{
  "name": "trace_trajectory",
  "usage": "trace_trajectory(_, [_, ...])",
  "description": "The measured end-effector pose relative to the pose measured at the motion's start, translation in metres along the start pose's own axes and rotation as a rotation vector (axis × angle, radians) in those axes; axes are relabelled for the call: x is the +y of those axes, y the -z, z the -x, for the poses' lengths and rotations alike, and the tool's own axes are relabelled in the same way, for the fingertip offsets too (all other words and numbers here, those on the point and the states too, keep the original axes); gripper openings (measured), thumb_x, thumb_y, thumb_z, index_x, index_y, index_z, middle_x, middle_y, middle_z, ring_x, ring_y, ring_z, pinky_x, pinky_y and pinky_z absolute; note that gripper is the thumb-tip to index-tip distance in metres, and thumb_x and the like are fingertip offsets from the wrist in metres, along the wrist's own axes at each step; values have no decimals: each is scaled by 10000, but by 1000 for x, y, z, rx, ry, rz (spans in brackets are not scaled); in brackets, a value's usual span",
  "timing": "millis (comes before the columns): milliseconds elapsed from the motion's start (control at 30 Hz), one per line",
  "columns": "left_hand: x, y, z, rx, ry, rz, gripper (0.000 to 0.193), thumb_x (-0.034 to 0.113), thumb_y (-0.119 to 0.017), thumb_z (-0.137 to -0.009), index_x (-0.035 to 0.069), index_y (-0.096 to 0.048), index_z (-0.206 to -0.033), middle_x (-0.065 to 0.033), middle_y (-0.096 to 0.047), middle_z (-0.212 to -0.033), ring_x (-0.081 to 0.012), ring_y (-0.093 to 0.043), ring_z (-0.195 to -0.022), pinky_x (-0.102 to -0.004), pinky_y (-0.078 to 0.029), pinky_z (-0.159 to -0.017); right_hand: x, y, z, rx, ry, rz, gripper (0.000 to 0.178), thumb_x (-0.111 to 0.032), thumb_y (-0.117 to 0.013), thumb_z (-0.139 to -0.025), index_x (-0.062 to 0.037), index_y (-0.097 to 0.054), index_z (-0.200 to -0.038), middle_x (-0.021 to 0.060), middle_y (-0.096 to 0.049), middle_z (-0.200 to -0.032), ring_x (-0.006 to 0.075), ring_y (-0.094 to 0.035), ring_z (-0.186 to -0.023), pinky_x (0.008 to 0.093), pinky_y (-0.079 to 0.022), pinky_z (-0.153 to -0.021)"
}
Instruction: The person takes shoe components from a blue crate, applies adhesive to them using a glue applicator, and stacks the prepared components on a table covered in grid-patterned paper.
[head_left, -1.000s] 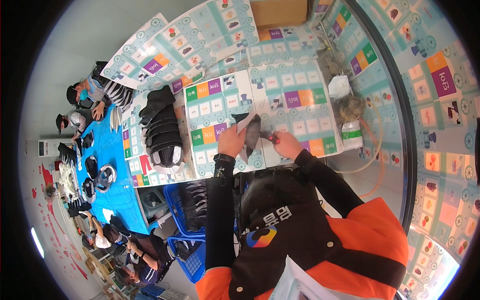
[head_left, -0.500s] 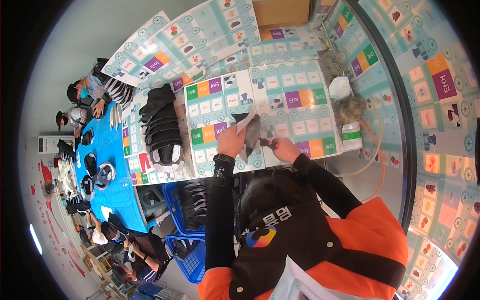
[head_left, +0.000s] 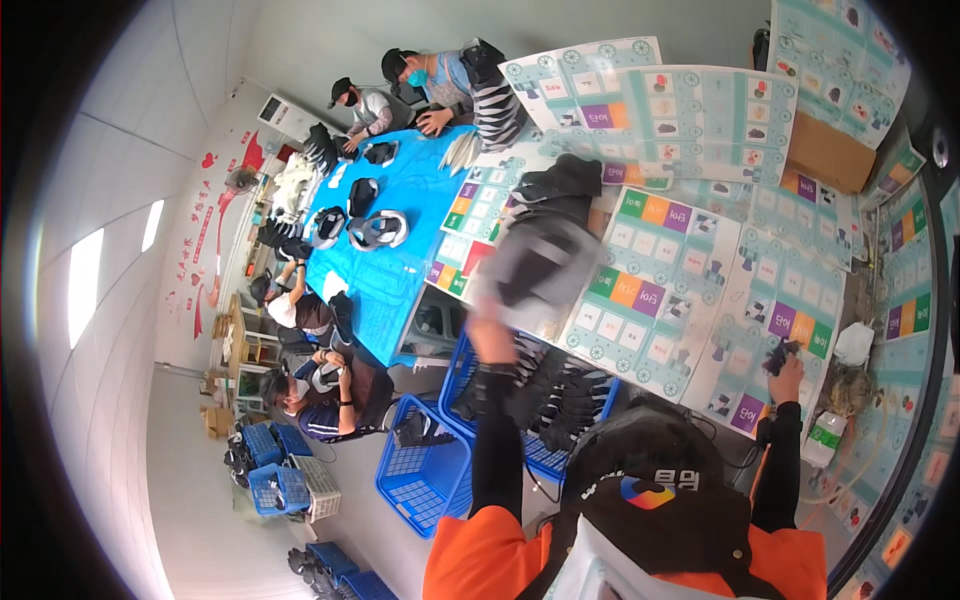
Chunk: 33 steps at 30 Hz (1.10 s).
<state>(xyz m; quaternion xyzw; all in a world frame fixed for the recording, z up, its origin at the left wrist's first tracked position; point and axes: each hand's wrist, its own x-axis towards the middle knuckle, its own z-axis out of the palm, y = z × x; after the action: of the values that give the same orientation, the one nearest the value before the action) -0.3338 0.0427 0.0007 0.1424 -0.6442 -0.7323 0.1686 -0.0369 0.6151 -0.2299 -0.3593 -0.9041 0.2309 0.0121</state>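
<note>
My left hand (head_left: pixel 491 338) is stretched to the left over the table's front edge and smeared by motion. Blurred along with it is a grey and black shoe upper (head_left: pixel 545 262) just beyond the fingers, which overlaps a row of black shoe uppers (head_left: pixel 562 182). Whether the hand still grips this piece cannot be made out. Over on the right side of the table, my right hand (head_left: pixel 786 382) is closed on small dark snips (head_left: pixel 779 357), held above the patterned table covering (head_left: pixel 690 300).
A blue-covered table (head_left: pixel 390 275) with several shoe parts adjoins on the left, with co-workers around it. Blue baskets (head_left: pixel 425 465) stand below, one holding stacked uppers (head_left: pixel 575 410). Patterned boards (head_left: pixel 690 120) lean at the back; a white bundle (head_left: pixel 853 344) lies at right.
The view has swung left. My left hand has moved from mid-table with the grey piece over to the row of uppers. The right hand, still holding the snips, is now farther from the left.
</note>
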Motion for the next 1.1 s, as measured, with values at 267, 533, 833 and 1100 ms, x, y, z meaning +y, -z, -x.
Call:
trace_trajectory(267, [35,76,-156,-678,-128,-757,399,141,-708,-889,16,-686,-1267,-225,-616,-1354,-352,-570,-1280,-380,-495,-1039,-38,25,-8,70,209,-267,339,35,-692,-725,-1,-644,-1059,206,-597,-1052,416,-586,-1035,483,-484,-909])
trace_trajectory(533, [-106,16,-94,-638,-325,-1344,710,225,-794,-832,-1,-485,-1430,-281,-575,-1327,-475,-557,-1226,-514,-477,-1021,-104,82,27,-80,274,-241,206,-13,-669,-814,-4,-656,-1020,186,-596,-1021,415,-585,-1014,481,-482,-902])
trace_trajectory(833, [-113,-83,-125,-588,-956,-1625,219,97,-615,-864,127,-618,-1081,-86,-580,-1076,-315,-579,-1037,-456,-487,-826,-94,104,49,-68,170,-162,193,-24,-660,-841,-16,-668,-1033,195,-635,-1074,415,-587,-1104,483,-486,-947])
trace_trajectory(1100, [-96,-83,-147,-768,-1188,-1552,79,146,-625,-855,139,-624,-934,-63,-602,-953,-296,-594,-966,-438,-512,-771,-113,113,55,-100,219,-146,204,-14,-646,-837,-11,-668,-1040,189,-640,-1057,402,-603,-1076,456,-490,-952])
